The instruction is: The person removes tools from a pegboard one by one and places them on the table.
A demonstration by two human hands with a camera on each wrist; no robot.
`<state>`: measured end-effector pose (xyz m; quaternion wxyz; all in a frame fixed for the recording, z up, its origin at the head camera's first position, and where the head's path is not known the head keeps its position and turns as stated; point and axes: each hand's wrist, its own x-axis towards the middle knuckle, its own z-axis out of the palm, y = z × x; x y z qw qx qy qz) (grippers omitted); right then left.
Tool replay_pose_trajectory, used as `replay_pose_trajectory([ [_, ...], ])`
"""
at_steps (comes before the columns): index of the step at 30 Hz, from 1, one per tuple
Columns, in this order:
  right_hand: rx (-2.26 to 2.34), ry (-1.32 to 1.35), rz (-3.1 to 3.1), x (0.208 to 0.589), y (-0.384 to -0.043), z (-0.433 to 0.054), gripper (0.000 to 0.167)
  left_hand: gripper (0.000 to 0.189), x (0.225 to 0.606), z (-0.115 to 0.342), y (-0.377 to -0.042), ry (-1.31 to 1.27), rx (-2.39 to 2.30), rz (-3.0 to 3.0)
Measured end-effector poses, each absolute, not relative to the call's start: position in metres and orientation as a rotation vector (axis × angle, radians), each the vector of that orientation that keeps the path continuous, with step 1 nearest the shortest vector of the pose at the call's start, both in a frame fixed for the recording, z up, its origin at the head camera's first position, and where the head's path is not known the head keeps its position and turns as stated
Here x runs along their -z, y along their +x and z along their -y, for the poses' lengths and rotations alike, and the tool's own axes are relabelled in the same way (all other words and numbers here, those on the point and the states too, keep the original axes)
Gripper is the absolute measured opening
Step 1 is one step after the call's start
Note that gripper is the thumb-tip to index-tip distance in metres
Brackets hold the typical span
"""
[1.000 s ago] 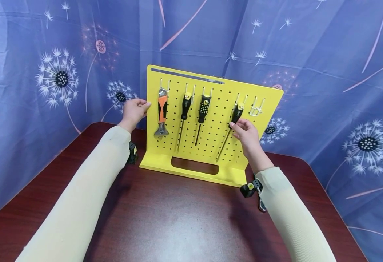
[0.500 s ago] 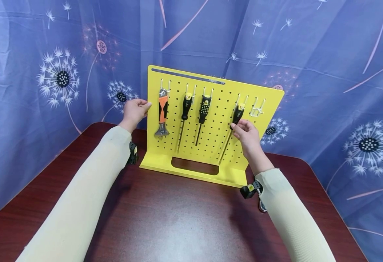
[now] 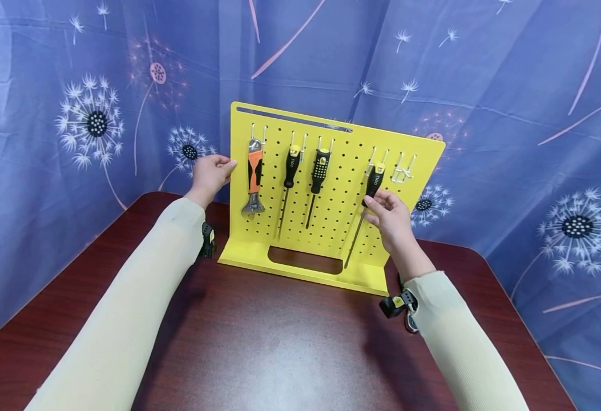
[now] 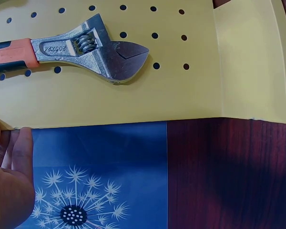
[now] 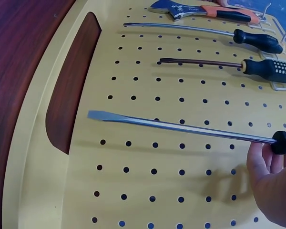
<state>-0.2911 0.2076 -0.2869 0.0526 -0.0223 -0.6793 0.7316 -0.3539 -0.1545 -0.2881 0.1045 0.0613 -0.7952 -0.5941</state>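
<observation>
My right hand (image 3: 390, 217) pinches the lower end of a black-handled flat-blade screwdriver (image 3: 374, 180) with a yellow cap, in front of the yellow pegboard (image 3: 341, 200). The screwdriver's top is near a white wire hook; whether it still touches the hook I cannot tell. In the right wrist view its long shank (image 5: 181, 128) points down the board, standing off the surface. My left hand (image 3: 211, 176) pinches the board's left edge between thumb and fingers. Beside that hand hangs an adjustable wrench (image 3: 254, 177) with an orange and black handle, its jaw end downward.
Two more screwdrivers, one plain-handled (image 3: 292, 168) and one dotted (image 3: 320, 171), hang mid-board. A bare white hook (image 3: 402, 171) is at the right. The board stands on a dark red wooden table (image 3: 279, 331), with a blue dandelion-print curtain (image 3: 305, 57) behind.
The right hand has drawn the screwdriver slightly down and out, so its tip sits lower and its cap has dropped relative to the hook. The left hand stays on the board's edge.
</observation>
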Motion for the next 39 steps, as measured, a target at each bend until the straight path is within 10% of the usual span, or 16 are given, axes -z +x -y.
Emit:
replay_pose_trajectory([
  [39,-2.198,0.069,2.269,0.262,-0.251,-0.214,0.012,0.039,0.287,0.154,-0.353,0.182,1.756,2.345],
])
